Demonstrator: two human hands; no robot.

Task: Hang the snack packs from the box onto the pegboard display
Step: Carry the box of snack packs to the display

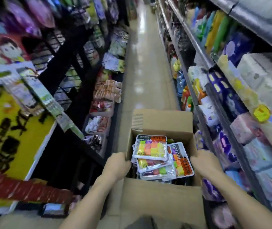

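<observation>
The left hand (118, 164) gripped the cardboard box's (161, 205) left rim; the right hand (205, 162) gripped its right rim. Snack packs (150, 148) lay heaped inside the box; a pegboard display (62, 66) stood left of it.

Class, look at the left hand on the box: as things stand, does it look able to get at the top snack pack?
Probably yes. The left hand grips the cardboard box at its left wall, beside the top snack pack, which lies uncovered on the pile with the flaps open. It would need to release the box first.

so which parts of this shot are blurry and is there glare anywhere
Head view: the shelves at both edges smear with motion blur and wide-angle stretch; the snack packs in the box stay fairly sharp; glare streaks down the aisle floor.
</observation>
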